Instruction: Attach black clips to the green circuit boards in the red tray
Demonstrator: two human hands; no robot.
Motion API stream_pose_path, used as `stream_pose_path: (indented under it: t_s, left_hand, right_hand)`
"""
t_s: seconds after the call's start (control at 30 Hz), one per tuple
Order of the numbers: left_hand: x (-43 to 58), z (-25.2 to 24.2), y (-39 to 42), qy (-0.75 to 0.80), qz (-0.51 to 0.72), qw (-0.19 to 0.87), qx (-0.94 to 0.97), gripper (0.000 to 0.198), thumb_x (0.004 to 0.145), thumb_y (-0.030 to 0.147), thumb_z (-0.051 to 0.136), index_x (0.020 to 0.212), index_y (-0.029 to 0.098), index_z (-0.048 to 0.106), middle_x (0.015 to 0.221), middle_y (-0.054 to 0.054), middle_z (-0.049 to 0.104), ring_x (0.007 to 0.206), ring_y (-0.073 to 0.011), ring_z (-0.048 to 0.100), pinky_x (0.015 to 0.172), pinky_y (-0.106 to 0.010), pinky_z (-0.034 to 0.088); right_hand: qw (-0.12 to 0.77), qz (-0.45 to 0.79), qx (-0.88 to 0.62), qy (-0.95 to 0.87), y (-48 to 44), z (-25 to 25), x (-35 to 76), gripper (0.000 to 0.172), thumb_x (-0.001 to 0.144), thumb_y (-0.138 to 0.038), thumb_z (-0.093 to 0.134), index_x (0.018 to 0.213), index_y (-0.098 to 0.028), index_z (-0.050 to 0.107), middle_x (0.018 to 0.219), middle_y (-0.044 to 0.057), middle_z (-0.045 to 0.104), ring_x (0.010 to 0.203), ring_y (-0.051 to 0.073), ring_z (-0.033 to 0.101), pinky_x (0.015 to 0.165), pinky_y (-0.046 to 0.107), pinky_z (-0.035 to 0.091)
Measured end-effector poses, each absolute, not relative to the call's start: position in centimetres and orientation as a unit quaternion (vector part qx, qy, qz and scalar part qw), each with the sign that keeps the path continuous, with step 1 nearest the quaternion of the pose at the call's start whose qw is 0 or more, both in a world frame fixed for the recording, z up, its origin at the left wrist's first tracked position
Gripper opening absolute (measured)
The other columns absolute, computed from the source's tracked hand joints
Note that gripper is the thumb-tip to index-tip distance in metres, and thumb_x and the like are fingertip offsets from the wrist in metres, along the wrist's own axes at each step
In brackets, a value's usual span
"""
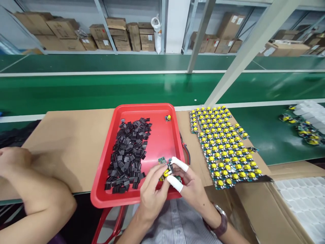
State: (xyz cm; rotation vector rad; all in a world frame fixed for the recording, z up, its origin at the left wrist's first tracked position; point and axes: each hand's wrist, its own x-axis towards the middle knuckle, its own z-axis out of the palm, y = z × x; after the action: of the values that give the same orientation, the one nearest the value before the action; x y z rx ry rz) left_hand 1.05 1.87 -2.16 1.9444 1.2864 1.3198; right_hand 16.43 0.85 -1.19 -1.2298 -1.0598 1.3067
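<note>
Over the near right corner of the red tray (100, 162), my left hand (153, 191) pinches a small circuit board with a yellow part (166, 173). White finger cots cover the thumb and index finger of my right hand (191, 186), which closes on the same board from the other side. My fingers hide part of it. Green circuit boards (161, 160) lie in the tray just behind and under my hands. A heap of small black rectangular pieces (130, 152) fills the tray's left half. One yellow-topped board (168, 118) sits at its far right corner.
Rows of yellow-topped boards (220, 142) cover the cardboard-topped table right of the tray. A red-and-black handled tool (186, 152) lies against the tray's right side. Another person's arm (43, 193) rests at left. A carton of white trays (302, 196) stands at lower right.
</note>
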Motion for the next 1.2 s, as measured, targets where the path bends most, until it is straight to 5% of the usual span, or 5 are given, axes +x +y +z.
stream_pose_path:
  t_s: [0.1, 0.33, 0.77, 0.93, 1.2]
  left_hand:
    - [1.1, -2.1, 1.8, 0.457, 0.477, 0.235, 0.713, 0.040, 0.090, 0.007, 0.067, 0.127, 0.023, 0.067, 0.120, -0.007, 0.073, 0.109, -0.0210, 0.072, 0.100, -0.034, 0.060]
    - [1.0, -2.0, 1.7, 0.478, 0.487, 0.224, 0.695, 0.048, 0.089, 0.007, 0.069, 0.133, 0.025, 0.065, 0.121, -0.008, 0.072, 0.109, -0.0220, 0.072, 0.099, -0.036, 0.060]
    - [1.2, -2.1, 1.9, 0.479, 0.504, 0.199, 0.690, 0.046, 0.090, 0.004, 0.067, 0.131, 0.022, 0.065, 0.115, -0.007, 0.072, 0.105, -0.0206, 0.072, 0.096, -0.033, 0.059]
    - [0.9, -2.1, 2.3, 0.503, 0.490, 0.203, 0.682, 0.038, 0.090, 0.009, 0.068, 0.126, 0.022, 0.068, 0.116, -0.007, 0.073, 0.107, -0.0213, 0.071, 0.098, -0.035, 0.059]
    - [0.3, -1.9, 2.4, 0.471, 0.508, 0.174, 0.700, 0.038, 0.091, 0.008, 0.066, 0.126, 0.023, 0.067, 0.113, -0.007, 0.072, 0.103, -0.0208, 0.072, 0.095, -0.034, 0.059]
  right_hand:
    - [0.484, 0.543, -0.490, -0.480, 1.1, -0.9, 16.8, 0.073, 0.084, -0.028, 0.082, 0.151, -0.028, 0.051, 0.130, 0.009, 0.068, 0.115, 0.023, 0.068, 0.106, 0.040, 0.055]
    - [0.509, 0.477, -0.511, -0.502, 0.7, -0.9, 16.6, 0.040, 0.089, -0.027, 0.077, 0.128, -0.030, 0.073, 0.123, 0.008, 0.072, 0.107, 0.024, 0.070, 0.095, 0.038, 0.060]
    - [0.487, 0.483, -0.484, -0.543, 1.1, -0.7, 15.8, 0.026, 0.097, -0.026, 0.067, 0.120, -0.031, 0.076, 0.116, 0.007, 0.069, 0.109, 0.023, 0.065, 0.095, 0.037, 0.056]
    - [0.525, 0.540, -0.459, -0.471, 0.7, -1.1, 15.3, 0.038, 0.094, -0.027, 0.070, 0.131, -0.030, 0.068, 0.125, 0.008, 0.065, 0.111, 0.022, 0.067, 0.102, 0.039, 0.056]
    - [0.527, 0.447, -0.447, -0.568, 0.9, -0.2, 15.0, 0.036, 0.096, -0.019, 0.063, 0.130, -0.029, 0.068, 0.117, 0.008, 0.067, 0.109, 0.022, 0.065, 0.101, 0.039, 0.055]
